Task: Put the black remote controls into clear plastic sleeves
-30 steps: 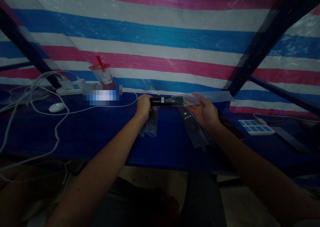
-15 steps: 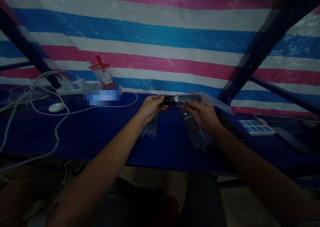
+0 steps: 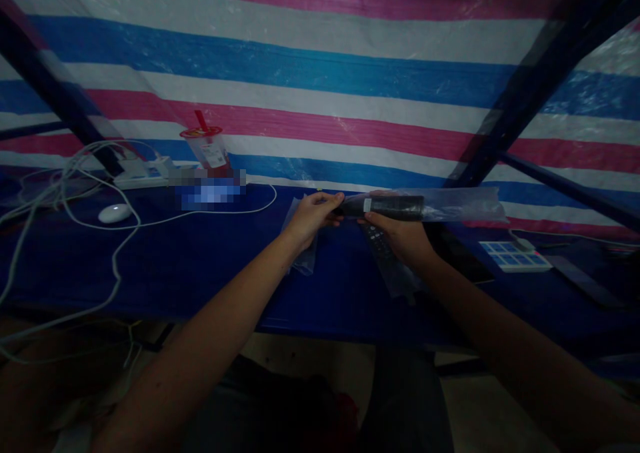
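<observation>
Fingers of your left hand (image 3: 311,218) pinch the open end of a clear plastic sleeve (image 3: 450,204), held level above the blue table (image 3: 200,260). Your right hand (image 3: 400,234) grips the black remote control (image 3: 395,206) through that sleeve. A second bagged remote (image 3: 387,260) lies below.

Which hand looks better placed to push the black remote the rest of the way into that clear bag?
Probably the left hand: it pinches the open mouth end of the clear bag, right beside the black remote. The right hand grips bag and remote from beneath, steadying them.
</observation>
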The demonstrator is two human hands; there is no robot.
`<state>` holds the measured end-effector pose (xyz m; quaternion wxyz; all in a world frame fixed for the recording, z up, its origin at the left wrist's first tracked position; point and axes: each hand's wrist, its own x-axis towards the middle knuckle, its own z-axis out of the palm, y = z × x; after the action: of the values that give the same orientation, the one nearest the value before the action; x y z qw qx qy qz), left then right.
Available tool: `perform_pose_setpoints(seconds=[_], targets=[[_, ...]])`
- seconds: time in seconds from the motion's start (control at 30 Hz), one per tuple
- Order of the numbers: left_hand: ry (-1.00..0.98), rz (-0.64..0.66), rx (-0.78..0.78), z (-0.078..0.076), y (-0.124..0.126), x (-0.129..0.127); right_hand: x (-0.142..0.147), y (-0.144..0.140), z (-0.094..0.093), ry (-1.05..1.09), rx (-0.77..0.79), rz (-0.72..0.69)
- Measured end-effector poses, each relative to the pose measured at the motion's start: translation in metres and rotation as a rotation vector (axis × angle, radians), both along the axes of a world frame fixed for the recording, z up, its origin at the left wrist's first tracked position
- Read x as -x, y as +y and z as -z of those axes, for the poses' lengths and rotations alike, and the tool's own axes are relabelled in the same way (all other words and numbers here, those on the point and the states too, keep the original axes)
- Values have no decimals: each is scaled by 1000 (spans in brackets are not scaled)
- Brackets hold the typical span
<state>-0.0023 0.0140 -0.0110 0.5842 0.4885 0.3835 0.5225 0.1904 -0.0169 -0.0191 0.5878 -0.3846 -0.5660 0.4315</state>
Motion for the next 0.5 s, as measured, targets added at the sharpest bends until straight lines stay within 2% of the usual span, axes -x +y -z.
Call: perform_pose_setpoints(seconds=[0.13,0.27,0.37,0.5], targets=[[138,-52,-98,2,0,-1,-1,-2,0,-258,-36,44],[136,-70,-127,5,1,-4,-1,-2,0,-424,-68,99],[116,-58,-132,8,2,-5,0,-2,2,-444,-86,106],[102,-69,-91,9,3,-6,4,-2,5,-352,-89,54]])
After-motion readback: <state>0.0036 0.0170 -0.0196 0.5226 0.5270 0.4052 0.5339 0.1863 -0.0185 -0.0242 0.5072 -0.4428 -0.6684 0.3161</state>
